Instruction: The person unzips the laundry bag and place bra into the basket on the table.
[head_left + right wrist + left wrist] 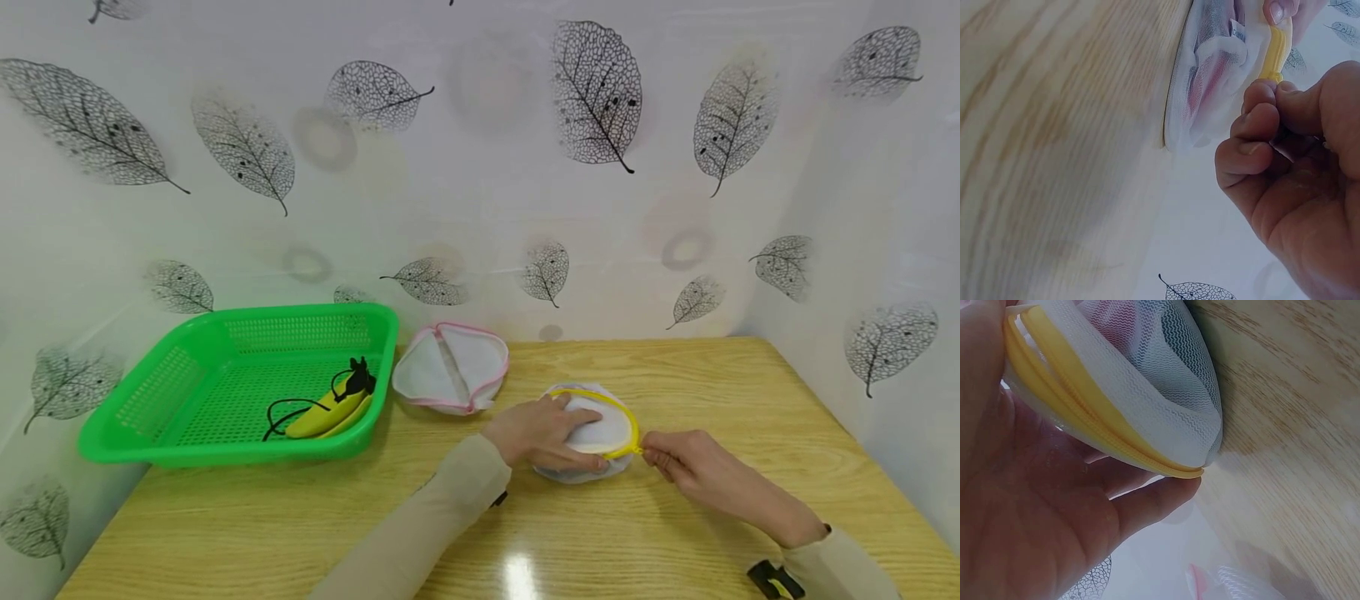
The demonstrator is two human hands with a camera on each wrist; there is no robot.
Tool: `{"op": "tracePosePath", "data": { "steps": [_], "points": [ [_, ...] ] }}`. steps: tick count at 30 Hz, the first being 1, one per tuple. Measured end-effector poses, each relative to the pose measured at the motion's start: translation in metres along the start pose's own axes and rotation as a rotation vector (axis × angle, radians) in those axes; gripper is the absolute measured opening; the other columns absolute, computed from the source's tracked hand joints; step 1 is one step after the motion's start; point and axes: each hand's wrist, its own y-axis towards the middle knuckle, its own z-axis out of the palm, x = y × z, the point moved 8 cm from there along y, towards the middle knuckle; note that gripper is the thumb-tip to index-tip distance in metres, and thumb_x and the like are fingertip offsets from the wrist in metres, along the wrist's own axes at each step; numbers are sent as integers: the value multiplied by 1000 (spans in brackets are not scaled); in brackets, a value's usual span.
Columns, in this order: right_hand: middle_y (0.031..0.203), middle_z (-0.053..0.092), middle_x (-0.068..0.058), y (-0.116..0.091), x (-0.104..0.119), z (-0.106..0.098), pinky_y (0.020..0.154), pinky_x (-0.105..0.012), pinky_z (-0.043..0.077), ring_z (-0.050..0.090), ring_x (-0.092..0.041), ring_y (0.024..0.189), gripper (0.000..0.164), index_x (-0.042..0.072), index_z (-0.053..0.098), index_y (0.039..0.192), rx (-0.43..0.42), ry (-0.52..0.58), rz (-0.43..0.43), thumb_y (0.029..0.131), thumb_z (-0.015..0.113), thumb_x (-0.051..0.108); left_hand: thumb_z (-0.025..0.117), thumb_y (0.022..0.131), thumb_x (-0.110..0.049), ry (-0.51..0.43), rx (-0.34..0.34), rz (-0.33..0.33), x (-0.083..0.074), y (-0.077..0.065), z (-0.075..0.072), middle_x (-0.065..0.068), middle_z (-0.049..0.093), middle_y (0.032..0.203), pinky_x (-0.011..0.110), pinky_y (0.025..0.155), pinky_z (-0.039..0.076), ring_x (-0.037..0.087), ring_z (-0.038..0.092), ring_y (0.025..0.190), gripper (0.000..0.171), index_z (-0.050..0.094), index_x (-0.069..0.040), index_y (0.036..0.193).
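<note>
A small round white mesh laundry bag (606,432) with a yellow zipper (1094,419) around its top lies on the table. Pinkish and dark fabric shows through its mesh side in both wrist views. My left hand (547,429) lies over the bag's lid, fingers spread and pressing on it near the yellow rim. At the bag's right edge, my right hand (693,467) pinches the zipper pull between thumb and curled index finger; the pull itself is mostly hidden by the fingertips. The yellow slider (1270,77) shows just above those fingertips.
A second white mesh bag (483,362) with pink zipper trim sits behind my left hand. Left of it stands a green perforated basket (225,321), holding a yellow banana-shaped item (326,417) with black cord. A leaf-patterned curtain (480,183) hangs behind the wooden table (300,533).
</note>
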Motion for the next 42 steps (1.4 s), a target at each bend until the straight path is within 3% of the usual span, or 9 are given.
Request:
{"op": "tracePosePath", "data": {
  "steps": [11,20,26,42],
  "points": [
    [66,45,18,1,4,1,51,-13,38,35,14,61,27,19,56,85,-11,-10,-28,98,59,-5,49,91,-77,6,1,5,0,0,1,10,38,164,39,113,46,28,49,144,76,38,-41,157],
    [66,45,18,0,3,2,50,-14,37,35,13,60,28,19,56,85,-2,11,-4,99,58,-4,49,91,-78,9,-4,7,0,1,1,10,38,164,39,113,46,28,49,144,76,39,-41,157],
    [65,45,18,2,6,2,50,-11,36,34,14,60,28,19,55,84,-18,2,-41,97,60,-6,50,91,-77,1,-10,9,0,0,1,10,39,164,39,112,47,28,49,144,76,40,-40,156],
    [66,42,20,2,7,3,50,-13,36,32,14,59,28,20,55,83,-7,10,-3,100,58,-2,50,91,-77,8,4,5,-1,1,1,10,37,165,41,113,46,30,48,145,77,38,-40,157]
  ]
}}
